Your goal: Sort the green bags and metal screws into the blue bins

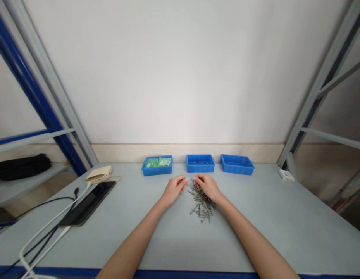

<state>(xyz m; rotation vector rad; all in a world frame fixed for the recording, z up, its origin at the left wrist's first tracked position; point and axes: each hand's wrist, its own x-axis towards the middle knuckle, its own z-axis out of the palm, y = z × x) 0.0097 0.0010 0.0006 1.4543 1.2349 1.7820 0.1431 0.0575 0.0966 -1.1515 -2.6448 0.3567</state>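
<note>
A loose pile of small metal screws or bolts (202, 209) lies on the grey table, some brassy and some grey. My left hand (174, 189) is just left of the pile, its thumb and fingers pinched together; what it holds is too small to name. Over the pile's far end is my right hand (208, 186), also pinched, with a tiny piece at its fingertips that I cannot make out. Beyond the hands, the middle blue bin (200, 168) holds a few thin metal pieces.
A left blue bin (157, 170) contains green-and-white packets, and another blue bin (238, 169) stands at the right. A dark tablet (87, 204), cables and a cream box (99, 174) lie at the left. A white adapter (286, 175) is far right.
</note>
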